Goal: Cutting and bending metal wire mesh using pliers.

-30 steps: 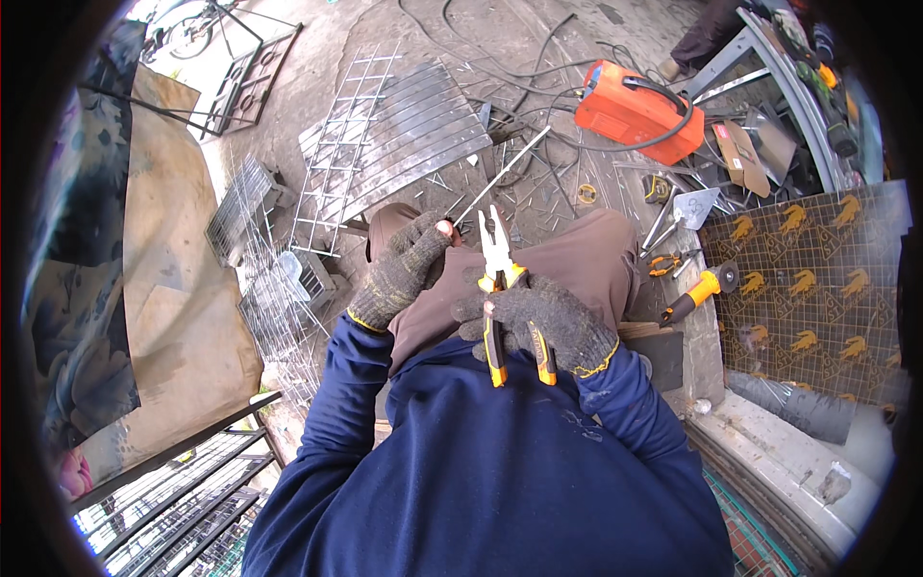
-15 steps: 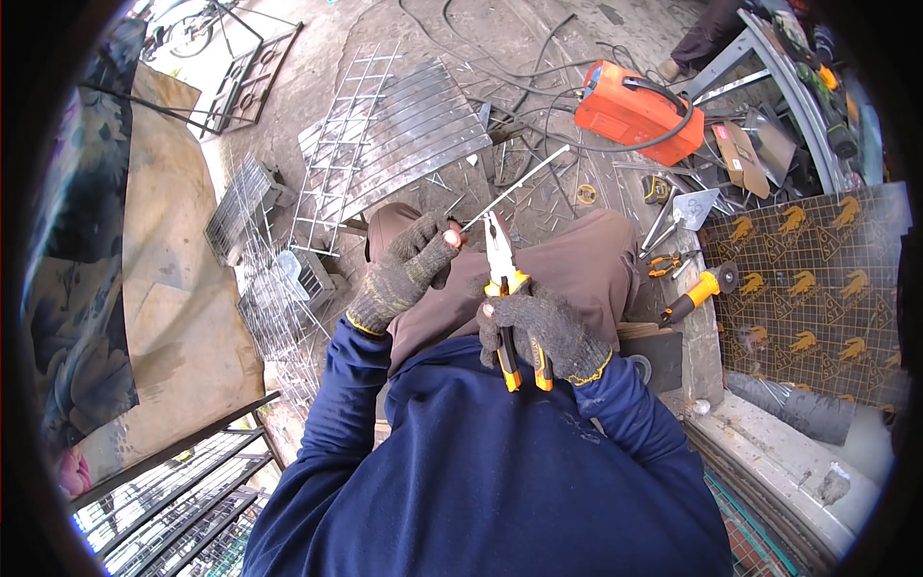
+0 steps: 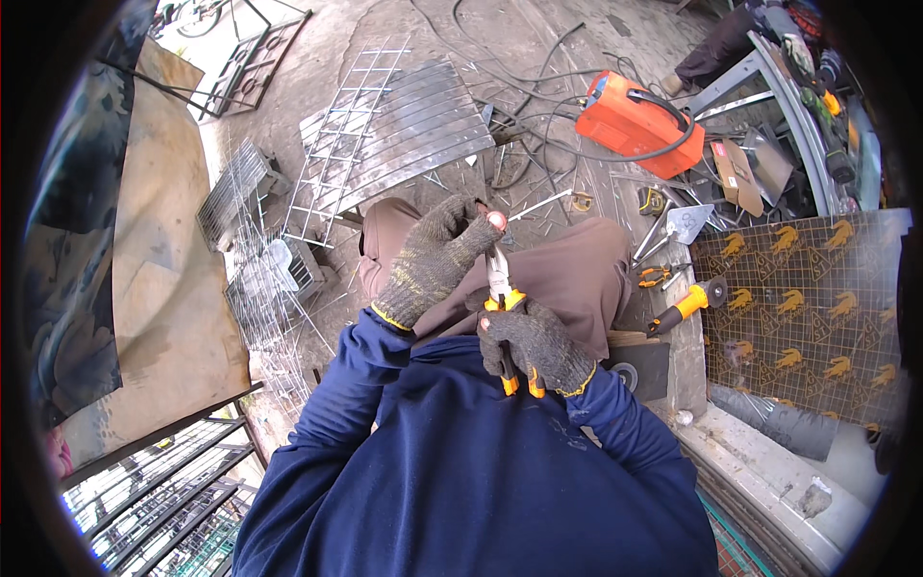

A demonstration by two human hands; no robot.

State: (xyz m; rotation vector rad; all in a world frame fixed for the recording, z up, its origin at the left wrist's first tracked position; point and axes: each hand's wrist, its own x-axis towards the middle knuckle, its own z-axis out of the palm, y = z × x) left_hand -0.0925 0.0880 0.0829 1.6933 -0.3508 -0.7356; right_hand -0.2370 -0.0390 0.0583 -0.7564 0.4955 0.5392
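My left hand, in a dark knit glove with a bare fingertip showing, is closed on a thin metal rod that points away to the upper right. My right hand, gloved alike, wraps round the orange and black handles of a pair of pliers. The pliers' jaws point up and away from me, right beneath the left fingers. Those fingers partly cover the jaw tips, so whether the jaws touch the rod cannot be made out. Both hands are above my lap.
An orange machine with cables stands ahead right, near another person's leg. A yellow power tool, second pliers and a tape measure lie at right. Ahead are a ridged metal sheet and a wire grid.
My left hand has moved right with the rod, bringing its fingers over the pliers' jaws. The rod now points lower and more to the right. The right hand keeps its hold on the pliers.
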